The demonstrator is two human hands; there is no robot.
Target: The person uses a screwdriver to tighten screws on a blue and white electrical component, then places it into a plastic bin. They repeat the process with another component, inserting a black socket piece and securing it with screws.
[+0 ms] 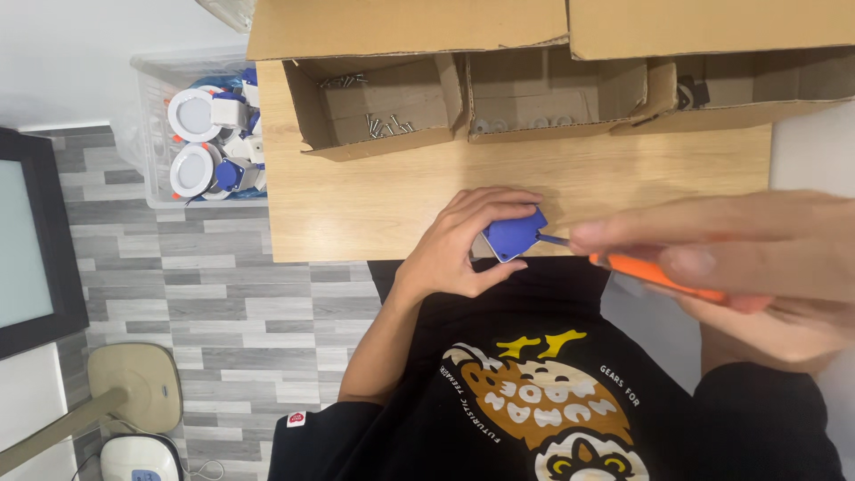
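Blue square part (515, 235): gripped in left hand (454, 254) at the wooden table (374, 200) edge. Orange-handled screwdriver (655, 274): clasped in right hand (739, 254), long axis pointing leftward, tip touching the part's right corner.

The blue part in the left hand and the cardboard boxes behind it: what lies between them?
In the head view, only bare wooden table lies between the blue part in the left hand and the cardboard boxes.
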